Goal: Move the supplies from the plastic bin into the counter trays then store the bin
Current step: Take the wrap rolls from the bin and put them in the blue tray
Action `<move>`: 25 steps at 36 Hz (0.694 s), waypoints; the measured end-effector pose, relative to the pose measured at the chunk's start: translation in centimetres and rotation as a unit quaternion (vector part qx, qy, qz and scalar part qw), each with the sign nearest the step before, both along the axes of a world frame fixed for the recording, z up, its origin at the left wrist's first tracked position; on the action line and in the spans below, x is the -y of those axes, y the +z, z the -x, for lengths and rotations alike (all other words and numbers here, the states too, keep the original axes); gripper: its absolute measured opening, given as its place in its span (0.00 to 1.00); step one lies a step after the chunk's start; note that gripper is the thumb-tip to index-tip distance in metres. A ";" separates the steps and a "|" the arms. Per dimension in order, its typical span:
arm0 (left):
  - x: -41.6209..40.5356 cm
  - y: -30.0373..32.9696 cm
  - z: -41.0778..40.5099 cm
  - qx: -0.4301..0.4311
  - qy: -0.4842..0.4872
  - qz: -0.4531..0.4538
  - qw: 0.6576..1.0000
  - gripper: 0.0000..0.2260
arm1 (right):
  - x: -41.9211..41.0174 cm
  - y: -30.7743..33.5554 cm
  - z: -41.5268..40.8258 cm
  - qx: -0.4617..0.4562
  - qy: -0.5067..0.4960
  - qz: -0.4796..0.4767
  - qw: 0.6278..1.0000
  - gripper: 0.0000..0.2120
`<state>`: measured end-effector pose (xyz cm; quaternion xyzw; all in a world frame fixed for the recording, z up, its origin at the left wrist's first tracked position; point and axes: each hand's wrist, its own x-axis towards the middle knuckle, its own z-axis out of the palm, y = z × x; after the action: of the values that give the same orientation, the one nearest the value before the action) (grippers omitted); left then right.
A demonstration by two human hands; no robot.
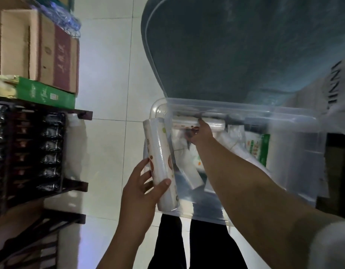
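Observation:
A clear plastic bin (295, 171) stands on the floor in front of me, its clear lid (154, 61) raised at the back. My left hand (140, 193) holds a roll of plastic wrap (160, 164) upright at the bin's left edge. My right hand (200, 133) reaches into the bin and closes on a second roll (214, 123) lying along the far wall. White packets and a green-edged bag (259, 150) lie inside the bin.
A dark wooden rack (32, 152) with rows of dark bottles stands on the left. A cardboard box (39, 49) and a green box (45, 94) sit on top of it. White floor tiles (109, 74) lie between the rack and the bin. My dark trouser legs (187, 243) show below.

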<state>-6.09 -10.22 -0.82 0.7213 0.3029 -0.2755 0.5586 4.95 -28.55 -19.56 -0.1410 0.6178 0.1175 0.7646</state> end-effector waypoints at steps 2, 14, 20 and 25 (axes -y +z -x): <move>-0.3 0.2 -0.2 -0.002 0.000 0.004 1.000 0.28 | 0.1 0.4 0.6 -0.013 -0.005 0.009 1.000 0.12; -0.7 5.1 -1.9 0.033 -0.038 0.044 0.998 0.27 | 1.8 10.3 9.2 0.046 0.118 0.137 0.982 0.19; -0.7 8.3 -2.5 0.045 -0.087 0.103 0.990 0.26 | 2.8 19.6 14.2 0.159 0.166 0.257 0.939 0.15; -0.2 10.8 -1.6 0.058 -0.187 0.174 0.965 0.27 | 3.3 27.8 20.0 0.190 0.158 0.399 0.883 0.19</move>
<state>-4.50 -10.04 10.00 0.6717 0.0765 -0.3812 0.6306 -15.02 -31.84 8.21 -0.5498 0.4244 -0.0484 0.7178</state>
